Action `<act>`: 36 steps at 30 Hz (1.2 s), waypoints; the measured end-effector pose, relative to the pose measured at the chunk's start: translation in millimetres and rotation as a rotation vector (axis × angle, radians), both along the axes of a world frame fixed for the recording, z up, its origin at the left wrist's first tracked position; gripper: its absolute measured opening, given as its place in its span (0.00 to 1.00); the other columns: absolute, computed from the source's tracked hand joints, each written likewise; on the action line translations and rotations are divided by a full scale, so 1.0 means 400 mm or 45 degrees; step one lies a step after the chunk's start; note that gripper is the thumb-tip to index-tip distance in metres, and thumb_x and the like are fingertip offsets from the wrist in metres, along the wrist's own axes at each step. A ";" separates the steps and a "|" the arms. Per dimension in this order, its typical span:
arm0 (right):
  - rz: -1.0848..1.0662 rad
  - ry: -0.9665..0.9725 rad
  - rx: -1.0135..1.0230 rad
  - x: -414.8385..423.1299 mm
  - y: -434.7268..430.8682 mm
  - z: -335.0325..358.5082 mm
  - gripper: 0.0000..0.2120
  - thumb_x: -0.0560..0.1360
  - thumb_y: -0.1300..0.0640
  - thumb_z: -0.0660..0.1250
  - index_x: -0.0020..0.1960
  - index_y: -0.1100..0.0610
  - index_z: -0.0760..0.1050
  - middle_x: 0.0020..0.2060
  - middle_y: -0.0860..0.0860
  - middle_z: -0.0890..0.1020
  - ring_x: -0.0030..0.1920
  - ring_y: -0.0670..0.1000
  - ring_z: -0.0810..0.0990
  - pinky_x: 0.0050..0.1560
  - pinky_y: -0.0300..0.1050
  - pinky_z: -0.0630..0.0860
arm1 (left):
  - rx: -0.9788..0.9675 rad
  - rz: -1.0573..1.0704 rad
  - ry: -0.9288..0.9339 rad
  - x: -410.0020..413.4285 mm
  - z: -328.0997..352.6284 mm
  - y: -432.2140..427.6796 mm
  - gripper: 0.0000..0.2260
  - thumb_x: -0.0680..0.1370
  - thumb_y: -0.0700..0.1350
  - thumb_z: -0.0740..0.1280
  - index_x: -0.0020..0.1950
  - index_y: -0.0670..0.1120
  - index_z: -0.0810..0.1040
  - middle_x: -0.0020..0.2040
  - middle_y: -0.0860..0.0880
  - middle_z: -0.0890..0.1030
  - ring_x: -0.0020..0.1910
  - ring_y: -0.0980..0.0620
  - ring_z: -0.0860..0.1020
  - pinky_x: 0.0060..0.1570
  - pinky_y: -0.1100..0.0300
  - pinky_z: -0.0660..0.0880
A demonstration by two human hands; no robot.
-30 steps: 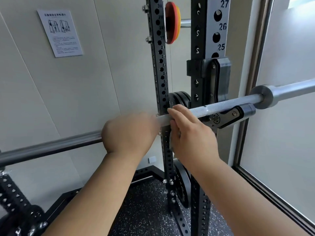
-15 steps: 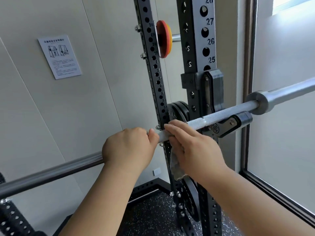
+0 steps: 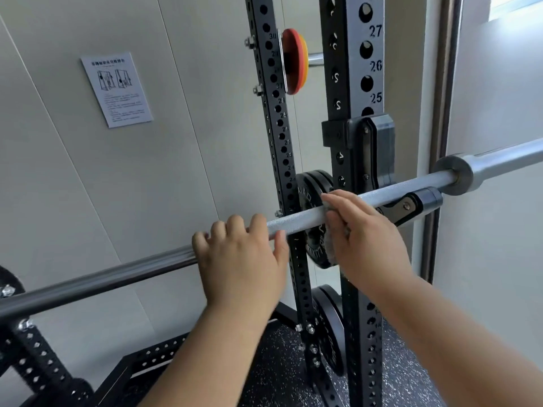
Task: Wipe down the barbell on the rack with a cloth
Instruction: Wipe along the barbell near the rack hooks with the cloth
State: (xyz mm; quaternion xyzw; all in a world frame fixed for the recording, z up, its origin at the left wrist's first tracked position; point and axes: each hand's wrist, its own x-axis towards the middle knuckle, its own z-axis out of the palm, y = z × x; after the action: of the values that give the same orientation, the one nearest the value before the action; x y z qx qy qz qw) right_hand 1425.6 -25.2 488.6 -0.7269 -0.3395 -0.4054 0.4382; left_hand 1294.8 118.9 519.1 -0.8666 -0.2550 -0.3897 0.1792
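Behind the barbell point(image 3: 296, 220), pale wall point(image 3: 191, 171), speckled floor point(image 3: 279, 362).

A printed notice point(image 3: 117, 89) is stuck on a pale grey wall point(image 3: 73, 201) of large panels with thin slanting seams; well to the right of the notice stands a dark metal window frame point(image 3: 440, 83), with evenly lit frosted glass point(image 3: 496, 259) beyond it; above and far right of the notice, a clearer strip of pane point(image 3: 517, 1) glows brightest; below and right of the notice lies black rubber floor point(image 3: 282, 374) flecked white.
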 end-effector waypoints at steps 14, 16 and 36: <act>-0.038 -0.049 0.029 -0.044 0.056 -0.025 0.18 0.85 0.52 0.60 0.71 0.52 0.79 0.72 0.41 0.78 0.48 0.52 0.87 0.36 0.51 0.84 | 0.127 -0.166 -0.020 0.040 0.036 0.040 0.22 0.77 0.61 0.57 0.32 0.47 0.72 0.24 0.48 0.70 0.23 0.46 0.64 0.33 0.59 0.57; 0.061 -0.171 -0.074 -0.067 0.070 -0.049 0.21 0.79 0.58 0.70 0.72 0.53 0.79 0.73 0.44 0.79 0.50 0.48 0.88 0.39 0.45 0.84 | 0.100 -0.057 0.085 0.036 0.053 0.030 0.24 0.80 0.63 0.52 0.33 0.49 0.71 0.25 0.50 0.67 0.25 0.46 0.64 0.31 0.61 0.55; -0.009 -0.070 -0.037 -0.059 0.042 -0.027 0.19 0.85 0.52 0.60 0.74 0.50 0.78 0.74 0.41 0.76 0.48 0.51 0.88 0.38 0.51 0.85 | 0.083 -0.161 0.069 0.001 0.018 0.027 0.23 0.80 0.66 0.54 0.44 0.49 0.75 0.37 0.47 0.77 0.37 0.41 0.75 0.39 0.51 0.64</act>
State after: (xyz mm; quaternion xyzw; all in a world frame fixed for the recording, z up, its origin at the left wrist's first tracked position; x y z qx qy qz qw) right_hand 1401.9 -8.3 477.8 -0.7229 -0.3547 -0.4218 0.4168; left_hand 1295.1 129.7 526.4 -0.8848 -0.1822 -0.3849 0.1891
